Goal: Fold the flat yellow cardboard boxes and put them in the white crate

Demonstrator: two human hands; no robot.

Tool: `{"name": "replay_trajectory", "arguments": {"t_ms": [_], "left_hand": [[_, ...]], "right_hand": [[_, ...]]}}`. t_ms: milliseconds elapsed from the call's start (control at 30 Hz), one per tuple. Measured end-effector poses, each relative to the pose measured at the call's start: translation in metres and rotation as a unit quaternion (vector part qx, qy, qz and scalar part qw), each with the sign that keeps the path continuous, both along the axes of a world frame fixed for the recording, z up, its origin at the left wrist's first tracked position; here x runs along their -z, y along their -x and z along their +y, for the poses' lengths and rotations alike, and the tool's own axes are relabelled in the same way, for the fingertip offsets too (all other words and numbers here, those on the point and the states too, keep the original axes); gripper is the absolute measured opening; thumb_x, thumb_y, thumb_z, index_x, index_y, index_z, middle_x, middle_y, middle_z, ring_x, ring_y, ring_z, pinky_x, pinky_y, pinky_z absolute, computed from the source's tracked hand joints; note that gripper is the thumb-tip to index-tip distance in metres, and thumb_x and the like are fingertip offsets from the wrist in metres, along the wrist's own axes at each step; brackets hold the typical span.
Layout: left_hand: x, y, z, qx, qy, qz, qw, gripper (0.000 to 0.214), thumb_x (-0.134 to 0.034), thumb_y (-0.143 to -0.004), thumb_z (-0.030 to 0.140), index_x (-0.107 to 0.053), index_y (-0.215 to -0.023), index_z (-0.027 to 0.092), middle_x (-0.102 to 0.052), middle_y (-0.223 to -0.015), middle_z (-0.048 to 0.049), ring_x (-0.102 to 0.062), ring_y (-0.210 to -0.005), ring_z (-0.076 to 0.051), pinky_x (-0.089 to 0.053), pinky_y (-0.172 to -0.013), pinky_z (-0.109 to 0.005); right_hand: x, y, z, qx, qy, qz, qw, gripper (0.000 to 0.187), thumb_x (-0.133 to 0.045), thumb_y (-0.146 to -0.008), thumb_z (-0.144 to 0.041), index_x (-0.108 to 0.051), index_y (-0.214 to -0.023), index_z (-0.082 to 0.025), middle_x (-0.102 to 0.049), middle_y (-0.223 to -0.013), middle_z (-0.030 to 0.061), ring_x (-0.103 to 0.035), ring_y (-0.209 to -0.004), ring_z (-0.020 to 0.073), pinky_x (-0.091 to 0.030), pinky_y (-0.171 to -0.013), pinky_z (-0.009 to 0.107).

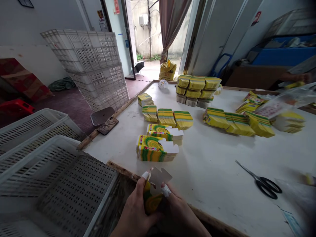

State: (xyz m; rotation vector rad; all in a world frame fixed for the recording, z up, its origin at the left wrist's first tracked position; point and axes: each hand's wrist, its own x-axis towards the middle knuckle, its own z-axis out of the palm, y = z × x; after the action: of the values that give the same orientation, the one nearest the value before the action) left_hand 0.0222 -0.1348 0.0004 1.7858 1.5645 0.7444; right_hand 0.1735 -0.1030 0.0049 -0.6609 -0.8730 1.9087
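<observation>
Near the table's front edge, both my hands are closed round a yellow and green cardboard box (152, 201) whose grey-white end flaps stand up. My left hand (137, 207) grips its left side, with white tape wrapped on a fingertip. On the right side, my right hand (179, 205) has its taped thumb by the flaps; its other fingers are hidden. Just beyond lie a stack of flattened boxes (151, 148) printed yellow and green with white flaps out, and a second such stack (158, 130) behind it.
Bundles of flat cartons (166, 118) cross the table (209, 171), and more bundles (197, 87) are piled at the back. Black-handled scissors (265, 184) lie right, a phone (108, 125) at the left edge. White plastic crates (74, 177) stand left. Another person's hand (300, 77) is at far right.
</observation>
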Motion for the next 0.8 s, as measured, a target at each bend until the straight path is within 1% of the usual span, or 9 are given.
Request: {"name": "replay_trajectory", "arguments": {"t_ms": [100, 200, 367, 467, 567, 633, 667, 733, 800], "left_hand": [[0.004, -0.005, -0.004, -0.022, -0.057, -0.009, 0.998, 0.093, -0.074, -0.071, 0.033, -0.019, -0.146, 0.026, -0.053, -0.137, -0.0176, -0.056, -0.121, -0.035, -0.051, -0.095, -0.047], [-0.001, -0.009, -0.004, -0.011, -0.107, -0.005, 0.994, 0.085, -0.070, -0.075, 0.029, -0.020, -0.145, 0.028, -0.056, -0.133, -0.0150, -0.058, -0.118, -0.031, -0.053, -0.093, -0.041], [-0.006, -0.011, -0.001, 0.039, -0.158, 0.029, 0.986, 0.068, -0.065, -0.072, 0.017, -0.031, -0.130, 0.029, -0.059, -0.115, -0.0095, -0.065, -0.103, -0.025, -0.056, -0.080, -0.033], [-0.005, -0.009, -0.002, 0.054, -0.156, 0.042, 0.985, 0.061, -0.060, -0.072, 0.012, -0.032, -0.125, 0.028, -0.057, -0.107, -0.0070, -0.065, -0.097, -0.023, -0.055, -0.075, -0.033], [-0.007, -0.007, -0.003, 0.058, -0.113, 0.030, 0.992, 0.065, -0.058, -0.071, 0.012, -0.027, -0.126, 0.029, -0.057, -0.111, -0.0071, -0.064, -0.099, -0.023, -0.055, -0.080, -0.035], [-0.008, -0.006, -0.002, 0.059, -0.067, 0.003, 0.996, 0.070, -0.058, -0.069, 0.015, -0.024, -0.128, 0.030, -0.059, -0.110, -0.0059, -0.065, -0.096, -0.023, -0.055, -0.079, -0.035], [-0.007, -0.006, -0.002, 0.062, -0.047, -0.009, 0.997, 0.072, -0.058, -0.068, 0.015, -0.023, -0.128, 0.031, -0.060, -0.108, -0.0049, -0.065, -0.095, -0.023, -0.055, -0.078, -0.035], [-0.005, -0.005, -0.002, 0.066, -0.020, -0.017, 0.997, 0.078, -0.058, -0.063, 0.012, -0.020, -0.130, 0.031, -0.062, -0.109, -0.0044, -0.065, -0.098, -0.025, -0.054, -0.081, -0.037], [-0.003, -0.003, -0.001, 0.054, -0.014, -0.009, 0.998, 0.084, -0.057, -0.060, 0.010, -0.017, -0.132, 0.031, -0.060, -0.117, -0.0069, -0.063, -0.105, -0.027, -0.053, -0.086, -0.040]], "right_hand": [[-0.011, -0.001, 0.005, -0.075, 0.057, 0.060, 0.994, 0.051, -0.055, -0.081, -0.064, -0.067, -0.111, -0.023, -0.072, -0.091, 0.0088, -0.066, -0.094, 0.0271, -0.052, -0.082, 0.040], [-0.016, -0.005, 0.007, -0.104, 0.072, 0.101, 0.987, 0.052, -0.062, -0.075, -0.066, -0.070, -0.103, -0.023, -0.073, -0.089, 0.0076, -0.066, -0.092, 0.0268, -0.051, -0.084, 0.039], [-0.018, -0.002, 0.002, -0.077, 0.156, 0.099, 0.980, 0.038, -0.073, -0.076, -0.040, -0.068, -0.109, -0.023, -0.072, -0.097, 0.0040, -0.066, -0.090, 0.0191, -0.047, -0.091, 0.033], [-0.017, 0.002, 0.000, -0.073, 0.183, 0.100, 0.975, 0.041, -0.076, -0.074, -0.035, -0.067, -0.111, -0.020, -0.070, -0.097, 0.0051, -0.065, -0.091, 0.0184, -0.046, -0.090, 0.030], [-0.014, 0.005, -0.002, -0.087, 0.185, 0.108, 0.973, 0.046, -0.073, -0.077, -0.043, -0.065, -0.115, -0.020, -0.070, -0.089, 0.0057, -0.065, -0.091, 0.0209, -0.047, -0.088, 0.034], [-0.009, 0.005, -0.003, -0.072, 0.156, 0.072, 0.983, 0.048, -0.066, -0.081, -0.051, -0.064, -0.117, -0.020, -0.069, -0.088, 0.0062, -0.064, -0.092, 0.0226, -0.048, -0.089, 0.038], [-0.006, 0.005, -0.002, -0.057, 0.121, 0.033, 0.991, 0.048, -0.064, -0.082, -0.054, -0.064, -0.117, -0.021, -0.069, -0.090, 0.0065, -0.064, -0.092, 0.0231, -0.048, -0.089, 0.038], [0.001, 0.003, -0.001, -0.023, 0.018, -0.072, 0.997, 0.049, -0.057, -0.085, -0.058, -0.065, -0.117, -0.022, -0.069, -0.097, 0.0075, -0.063, -0.095, 0.0239, -0.047, -0.092, 0.039], [0.007, 0.001, 0.002, 0.001, -0.094, -0.176, 0.980, 0.052, -0.047, -0.090, -0.058, -0.060, -0.125, -0.022, -0.068, -0.110, 0.0100, -0.061, -0.103, 0.0256, -0.045, -0.097, 0.042]]}}
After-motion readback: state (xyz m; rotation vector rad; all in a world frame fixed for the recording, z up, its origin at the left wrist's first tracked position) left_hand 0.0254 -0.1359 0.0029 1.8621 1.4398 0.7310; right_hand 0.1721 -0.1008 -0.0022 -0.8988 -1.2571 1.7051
